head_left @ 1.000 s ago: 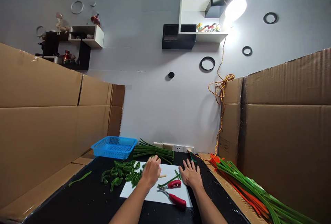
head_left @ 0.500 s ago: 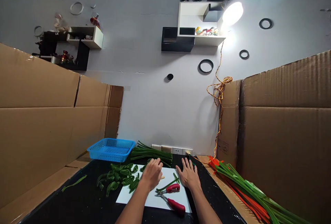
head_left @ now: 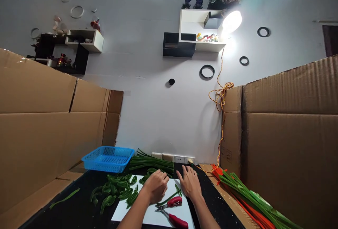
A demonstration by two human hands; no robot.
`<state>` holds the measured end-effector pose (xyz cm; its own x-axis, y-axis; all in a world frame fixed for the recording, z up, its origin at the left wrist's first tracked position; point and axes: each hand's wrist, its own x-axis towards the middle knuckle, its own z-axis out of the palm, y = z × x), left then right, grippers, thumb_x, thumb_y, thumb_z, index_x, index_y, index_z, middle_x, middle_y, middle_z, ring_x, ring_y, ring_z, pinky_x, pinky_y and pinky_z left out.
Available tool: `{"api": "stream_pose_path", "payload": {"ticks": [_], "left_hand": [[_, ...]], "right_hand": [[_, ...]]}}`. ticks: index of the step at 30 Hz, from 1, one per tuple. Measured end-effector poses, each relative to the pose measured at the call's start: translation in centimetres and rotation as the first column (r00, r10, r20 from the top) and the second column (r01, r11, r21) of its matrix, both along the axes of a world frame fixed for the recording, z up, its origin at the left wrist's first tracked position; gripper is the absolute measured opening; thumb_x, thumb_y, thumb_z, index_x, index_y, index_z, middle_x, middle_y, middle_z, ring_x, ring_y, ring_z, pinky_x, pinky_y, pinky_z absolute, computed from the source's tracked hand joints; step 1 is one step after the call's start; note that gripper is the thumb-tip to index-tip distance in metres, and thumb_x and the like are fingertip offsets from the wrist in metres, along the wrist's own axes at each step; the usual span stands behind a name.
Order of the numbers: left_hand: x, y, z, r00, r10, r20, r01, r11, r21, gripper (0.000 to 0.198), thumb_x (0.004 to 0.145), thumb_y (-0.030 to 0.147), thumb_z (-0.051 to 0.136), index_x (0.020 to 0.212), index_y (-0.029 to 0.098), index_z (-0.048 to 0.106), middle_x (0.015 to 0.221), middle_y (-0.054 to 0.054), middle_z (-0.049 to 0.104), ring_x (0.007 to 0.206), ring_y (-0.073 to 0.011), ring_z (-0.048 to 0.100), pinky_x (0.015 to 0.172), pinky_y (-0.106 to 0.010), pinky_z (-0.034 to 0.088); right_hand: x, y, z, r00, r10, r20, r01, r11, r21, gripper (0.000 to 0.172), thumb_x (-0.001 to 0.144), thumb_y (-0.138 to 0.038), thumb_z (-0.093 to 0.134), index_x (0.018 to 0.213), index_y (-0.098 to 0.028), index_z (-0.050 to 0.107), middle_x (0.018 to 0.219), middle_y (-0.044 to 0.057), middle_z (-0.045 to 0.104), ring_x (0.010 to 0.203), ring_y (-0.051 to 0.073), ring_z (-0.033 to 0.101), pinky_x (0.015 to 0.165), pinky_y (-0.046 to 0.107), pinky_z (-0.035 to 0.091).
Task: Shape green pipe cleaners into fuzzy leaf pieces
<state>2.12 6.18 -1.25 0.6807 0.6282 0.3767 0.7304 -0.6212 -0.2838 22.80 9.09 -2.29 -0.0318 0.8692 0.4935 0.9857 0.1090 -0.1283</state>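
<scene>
My left hand (head_left: 156, 186) is closed over the white sheet (head_left: 148, 210); its fingers curl inward and hide whatever they may hold. My right hand (head_left: 190, 182) lies flat with fingers spread at the sheet's right edge, holding nothing. Between the hands are short green fuzzy stems (head_left: 169, 197), like pipe cleaners. Closer to me, the pliers (head_left: 175, 202) with red handles lie spread apart on the sheet. To the left of my left hand is a pile of fuzzy green leaf-shaped loops (head_left: 116, 188), partly on the sheet and partly on the black table.
A blue plastic basket (head_left: 108, 158) stands at the back left, beside a bundle of long green stems (head_left: 153, 162). Red and green strips (head_left: 245, 197) lie along the right. Cardboard walls (head_left: 39, 141) flank the table. One loose green strip (head_left: 64, 198) lies far left.
The view has shifted, so the scene sits slightly lower and further left. My left hand has turned a little, and a small tan stick seen beside it is now hidden. My right hand stays near the sheet's edge.
</scene>
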Motion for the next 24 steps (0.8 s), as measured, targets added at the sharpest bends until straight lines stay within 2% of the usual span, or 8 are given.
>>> {"api": "stream_pose_path", "payload": {"ticks": [4, 6, 12, 14, 15, 19, 21, 24], "left_hand": [[0.0, 0.3, -0.2, 0.998, -0.059, -0.009, 0.059, 0.998, 0.010, 0.019, 0.097, 0.024, 0.056, 0.105, 0.012, 0.068, 0.105, -0.017, 0.072, 0.097, -0.0281, 0.068, 0.091, -0.042, 0.048], [0.1, 0.4, -0.3, 0.997, -0.075, 0.003, 0.075, 0.997, 0.014, 0.017, 0.096, 0.024, 0.058, 0.103, 0.012, 0.068, 0.104, -0.016, 0.073, 0.095, -0.0274, 0.068, 0.089, -0.041, 0.049], [0.1, 0.5, -0.8, 0.992, -0.050, 0.116, 0.051, 0.999, -0.003, 0.007, 0.089, 0.020, 0.065, 0.092, 0.015, 0.067, 0.099, -0.013, 0.074, 0.091, -0.0260, 0.068, 0.091, -0.040, 0.048], [-0.1, 0.4, -1.0, 0.983, -0.018, 0.183, 0.022, 1.000, -0.020, 0.004, 0.086, 0.015, 0.064, 0.090, 0.016, 0.066, 0.099, -0.011, 0.073, 0.092, -0.0256, 0.068, 0.092, -0.039, 0.047], [-0.2, 0.4, -1.1, 0.975, 0.003, 0.220, 0.004, 0.999, -0.032, 0.005, 0.085, 0.013, 0.063, 0.089, 0.017, 0.065, 0.099, -0.011, 0.073, 0.092, -0.0253, 0.068, 0.092, -0.039, 0.047], [-0.5, -0.1, -1.0, 0.919, 0.104, 0.381, -0.068, 0.992, -0.107, 0.013, 0.084, 0.006, 0.057, 0.085, 0.016, 0.064, 0.095, -0.010, 0.074, 0.089, -0.0239, 0.068, 0.095, -0.040, 0.044], [-0.6, -0.8, -0.6, 0.881, 0.140, 0.451, -0.075, 0.984, -0.158, 0.018, 0.087, 0.006, 0.051, 0.085, 0.017, 0.066, 0.093, -0.009, 0.074, 0.088, -0.0230, 0.067, 0.092, -0.038, 0.044], [-1.1, -2.0, 0.3, 0.846, 0.148, 0.513, -0.015, 0.967, -0.255, 0.022, 0.090, 0.014, 0.049, 0.086, 0.019, 0.071, 0.089, -0.006, 0.075, 0.086, -0.0211, 0.067, 0.079, -0.031, 0.045]], "right_hand": [[-0.1, -0.4, 0.3, 0.995, 0.098, -0.004, -0.097, 0.992, 0.084, 0.043, 0.109, -0.037, 0.036, 0.109, -0.019, 0.075, 0.115, 0.015, 0.073, 0.116, 0.032, 0.063, 0.102, 0.039, 0.041], [0.0, -0.7, 0.1, 0.989, 0.150, -0.016, -0.147, 0.984, 0.099, 0.047, 0.110, -0.036, 0.033, 0.091, -0.020, 0.073, 0.101, 0.012, 0.075, 0.105, 0.029, 0.066, 0.096, 0.036, 0.042], [0.5, -2.1, -0.9, 0.962, 0.261, -0.083, -0.256, 0.965, 0.065, 0.058, 0.108, -0.050, 0.038, 0.064, -0.020, 0.064, 0.071, 0.005, 0.070, 0.070, 0.021, 0.064, 0.065, 0.030, 0.037], [0.6, -2.7, -0.8, 0.942, 0.299, -0.149, -0.303, 0.953, -0.001, 0.055, 0.104, -0.054, 0.043, 0.066, -0.021, 0.065, 0.072, 0.003, 0.071, 0.071, 0.021, 0.063, 0.063, 0.029, 0.035], [0.6, -3.0, -0.6, 0.929, 0.321, -0.185, -0.333, 0.942, -0.036, 0.048, 0.101, -0.053, 0.050, 0.070, -0.022, 0.068, 0.076, 0.003, 0.072, 0.075, 0.021, 0.064, 0.065, 0.029, 0.036], [0.8, -3.6, 0.3, 0.885, 0.373, -0.280, -0.424, 0.894, -0.147, 0.011, 0.084, -0.031, 0.067, 0.082, -0.022, 0.073, 0.087, 0.002, 0.075, 0.085, 0.021, 0.065, 0.070, 0.028, 0.038], [1.0, -3.6, 0.4, 0.874, 0.380, -0.304, -0.436, 0.888, -0.144, 0.007, 0.080, -0.022, 0.066, 0.081, -0.021, 0.073, 0.087, 0.002, 0.074, 0.084, 0.021, 0.064, 0.070, 0.027, 0.039], [1.4, -3.3, 0.3, 0.863, 0.395, -0.314, -0.452, 0.882, -0.132, 0.007, 0.080, -0.019, 0.065, 0.080, -0.019, 0.072, 0.083, 0.002, 0.071, 0.082, 0.019, 0.062, 0.069, 0.026, 0.039]]}}
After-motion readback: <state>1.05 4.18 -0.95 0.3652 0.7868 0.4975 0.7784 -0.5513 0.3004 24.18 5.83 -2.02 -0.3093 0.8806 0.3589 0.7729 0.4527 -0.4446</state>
